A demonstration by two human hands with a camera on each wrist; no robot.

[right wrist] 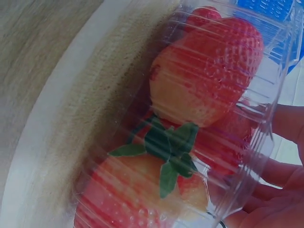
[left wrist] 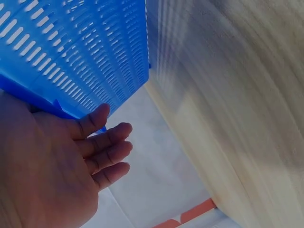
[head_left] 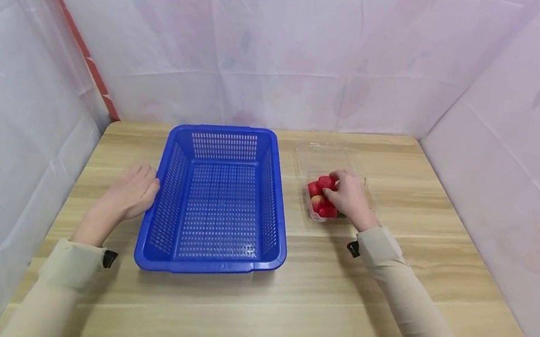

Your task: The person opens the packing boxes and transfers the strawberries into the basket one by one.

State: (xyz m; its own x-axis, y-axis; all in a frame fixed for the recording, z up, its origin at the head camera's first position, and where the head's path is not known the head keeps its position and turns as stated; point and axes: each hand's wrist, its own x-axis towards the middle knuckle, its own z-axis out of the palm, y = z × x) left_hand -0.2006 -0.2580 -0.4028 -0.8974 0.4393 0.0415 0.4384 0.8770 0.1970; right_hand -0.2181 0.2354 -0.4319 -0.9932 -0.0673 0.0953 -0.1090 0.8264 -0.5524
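Note:
At the left side of the blue plastic basket (head_left: 214, 267), my left hand (head_left: 133, 191) grips the rim, fingers loosely bent. From below, the left wrist view shows this hand (left wrist: 57, 156) with its index finger against the outer wall of the basket (left wrist: 90, 52); the thumb is hidden behind the rim. My right hand (head_left: 351, 196) reaches into a clear plastic box (head_left: 316, 216), thumb and fingers around a red strawberry (head_left: 325, 182). More strawberries (right wrist: 209, 71) show through the box wall in the right wrist view, one with green leaves (right wrist: 171, 142); the right fingers (right wrist: 280, 173) are partly hidden beyond the rim.
The box's clear lid (head_left: 324, 155) lies folded open toward the back. Both containers stand on a wood-grain table (head_left: 312, 320). Pale patterned sheets (head_left: 285, 41) hang behind and at both sides, close to the table edges.

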